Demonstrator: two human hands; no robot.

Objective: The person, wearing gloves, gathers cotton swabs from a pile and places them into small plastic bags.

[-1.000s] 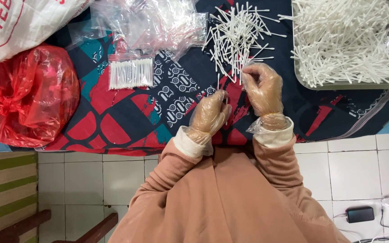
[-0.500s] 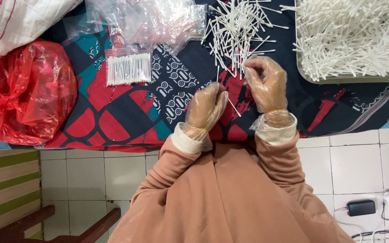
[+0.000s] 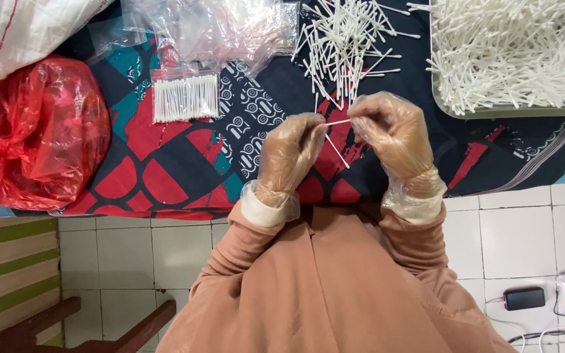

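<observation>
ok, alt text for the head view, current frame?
Seen from above, a person's gloved left hand and right hand hold thin white swab sticks between them over a patterned red and dark blue cloth. Behind lie a loose pile of swabs, a full metal tray, a small bundle and a red plastic bag.

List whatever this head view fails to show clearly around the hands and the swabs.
- Metal tray: cut off by the top and right edges.
- Red bag: contents hidden by its tinted plastic.
- Left hand: fingertips curled under, grip on the cotton swab unclear.
- White sack: cut off at the top left corner.
</observation>
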